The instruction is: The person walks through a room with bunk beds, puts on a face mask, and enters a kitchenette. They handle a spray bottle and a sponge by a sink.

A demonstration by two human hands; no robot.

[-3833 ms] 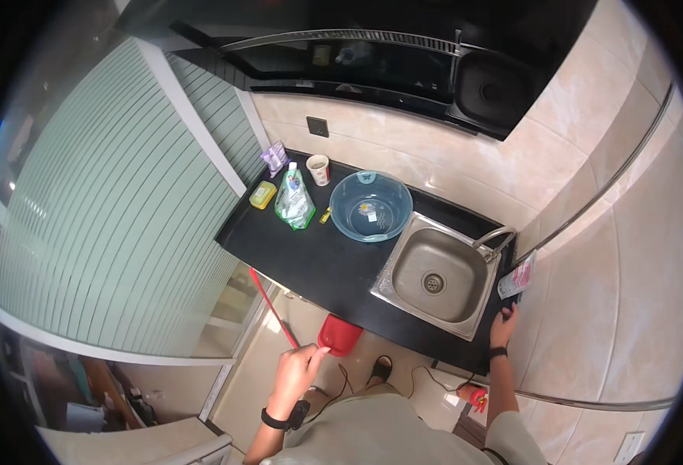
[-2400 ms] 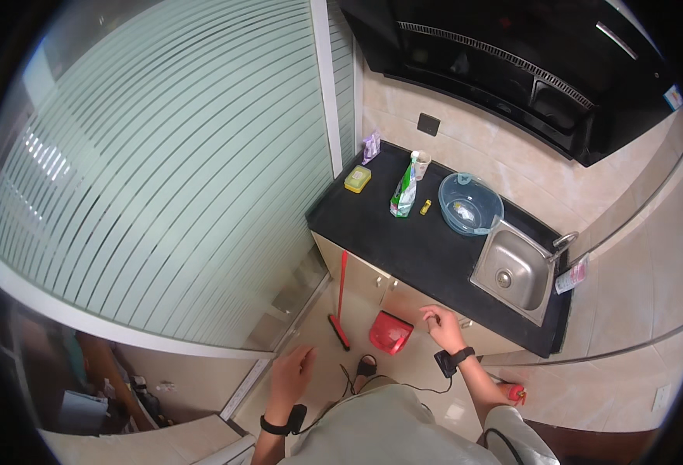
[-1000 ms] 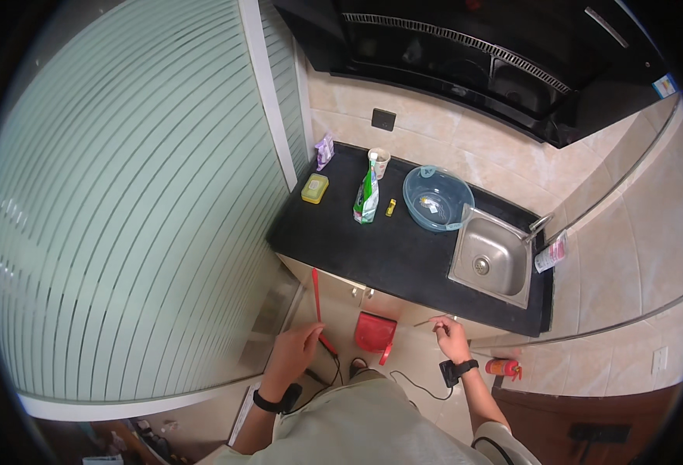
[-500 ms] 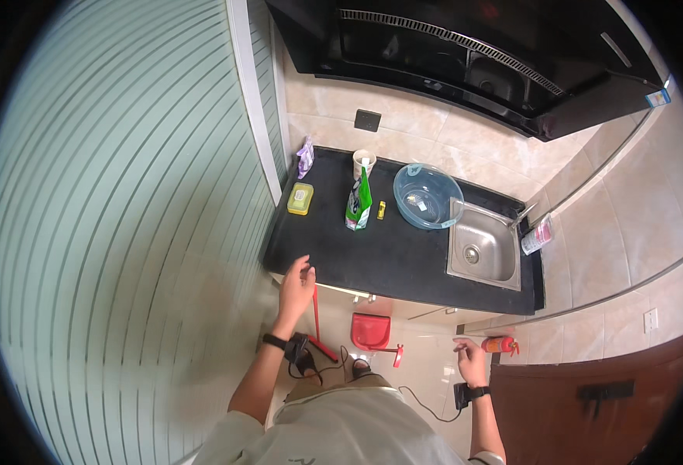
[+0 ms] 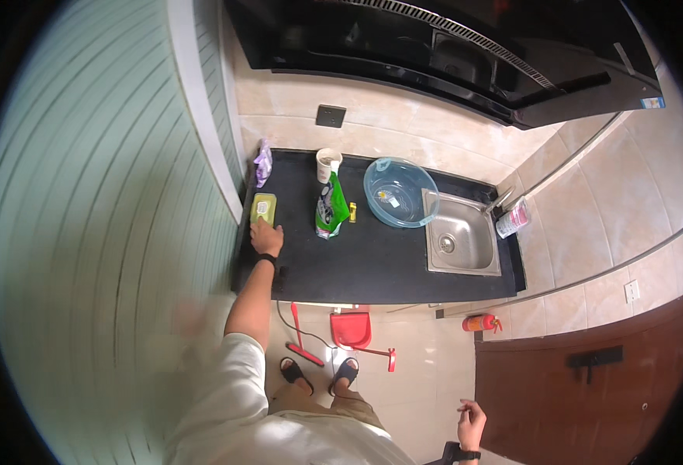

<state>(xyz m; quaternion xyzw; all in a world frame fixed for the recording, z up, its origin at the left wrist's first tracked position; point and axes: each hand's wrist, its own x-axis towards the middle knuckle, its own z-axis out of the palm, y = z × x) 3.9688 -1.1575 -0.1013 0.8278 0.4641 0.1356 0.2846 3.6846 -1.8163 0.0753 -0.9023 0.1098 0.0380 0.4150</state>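
My left hand (image 5: 266, 239) reaches over the far left of the black counter (image 5: 388, 267). Its fingers close on the near end of a yellow box (image 5: 264, 204) with a pale label, covering part of it; the thumb shows at the right. My right hand (image 5: 472, 422) hangs low at the right, away from the counter, fingers loosely bent and apart with nothing in them. Behind the box stands a purple and white packet (image 5: 263, 164). To its right are a green and white pouch (image 5: 332, 209), a pale cup (image 5: 327, 164) and a small yellow item (image 5: 352, 212).
A clear blue basin (image 5: 380, 203) overlaps the rim of the steel sink (image 5: 465, 240). A pink and white container (image 5: 512, 220) stands right of the sink. Below lie a red brush (image 5: 305, 354), a red dustpan (image 5: 351, 331) and a red extinguisher (image 5: 481, 322). A range hood (image 5: 450, 70) hangs above.
My left hand has moved forward and left from the counter's front edge onto the yellow box. My right hand is lower in the picture. The view has shifted, and the box still rests on the counter.
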